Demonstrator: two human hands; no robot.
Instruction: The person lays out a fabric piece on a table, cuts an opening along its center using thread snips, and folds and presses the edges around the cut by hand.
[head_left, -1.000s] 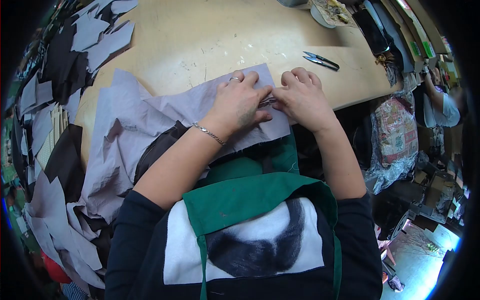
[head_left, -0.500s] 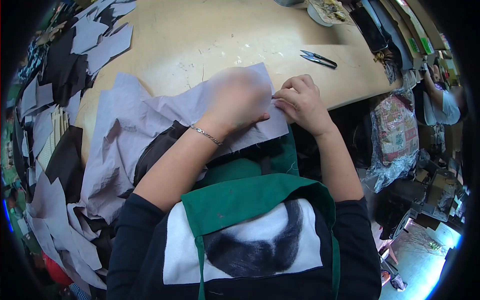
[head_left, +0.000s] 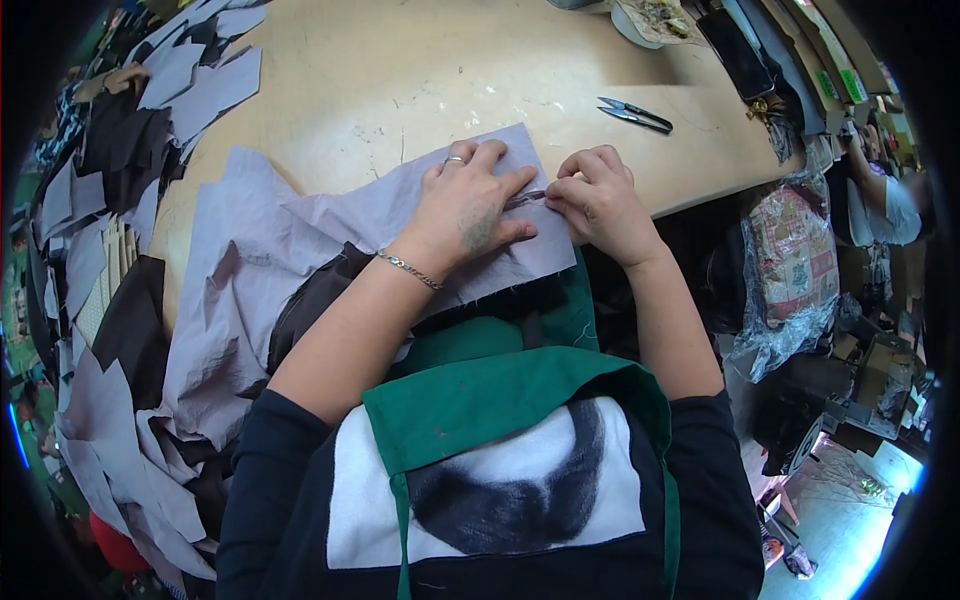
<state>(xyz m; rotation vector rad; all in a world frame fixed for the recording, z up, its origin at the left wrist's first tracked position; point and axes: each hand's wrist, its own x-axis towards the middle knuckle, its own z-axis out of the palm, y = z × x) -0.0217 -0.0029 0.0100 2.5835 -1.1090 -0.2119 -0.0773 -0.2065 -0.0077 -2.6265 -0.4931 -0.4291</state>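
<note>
A thin greyish-lilac fabric piece (head_left: 340, 225) lies creased over the table edge, its right end spread flatter. My left hand (head_left: 470, 205) rests on that end with fingers apart, pressing the cloth down beside a narrow dark strip (head_left: 525, 199) in it. At the strip's right end, my right hand (head_left: 595, 205) pinches the fabric between thumb and fingers; the exact bit in the pinch is partly hidden. Dark fabric (head_left: 318, 300) shows under my left forearm. Thread snips (head_left: 636, 115) lie on the table beyond my right hand.
Cut grey and dark fabric pieces (head_left: 215, 90) pile along the left side. A bowl (head_left: 640, 25) and a dark phone-like slab (head_left: 737, 58) sit at the back right. A plastic-wrapped bundle (head_left: 790, 260) stands right of the table (head_left: 330, 80). Another person's hand (head_left: 125, 78) shows far left.
My left hand, smeared before, now shows clearly, with the dark strip visible beside its fingers. My right hand stays at the fabric's right edge. Another person's hand is plainer at far left.
</note>
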